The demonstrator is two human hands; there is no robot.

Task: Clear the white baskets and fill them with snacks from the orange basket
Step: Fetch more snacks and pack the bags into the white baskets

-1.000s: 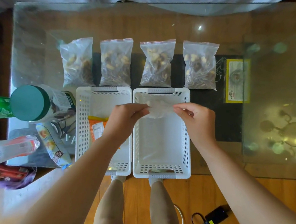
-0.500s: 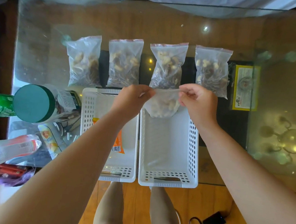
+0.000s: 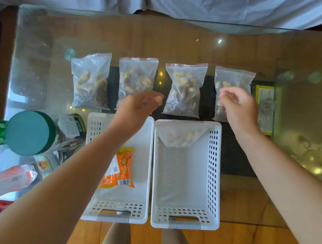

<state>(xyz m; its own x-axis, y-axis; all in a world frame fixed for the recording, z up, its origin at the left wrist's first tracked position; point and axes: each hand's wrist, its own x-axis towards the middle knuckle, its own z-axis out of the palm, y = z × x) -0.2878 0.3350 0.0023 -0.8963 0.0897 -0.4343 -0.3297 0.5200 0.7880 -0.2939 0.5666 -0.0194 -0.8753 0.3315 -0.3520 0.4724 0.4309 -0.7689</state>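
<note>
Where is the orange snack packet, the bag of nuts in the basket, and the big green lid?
orange snack packet (image 3: 122, 169), head view, middle of wrapper.
bag of nuts (image 3: 180, 137), head view, on the nuts.
green lid (image 3: 29, 133), head view, flat top.

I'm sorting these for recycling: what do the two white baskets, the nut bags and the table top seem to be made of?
White baskets: likely rigid moulded plastic, matte, with punched holes and slot handles. Nut bags: thin clear plastic film, glossy and creased, red zip strip on top. Table top: glass, since it shows reflections and the wooden floor through it.
</note>
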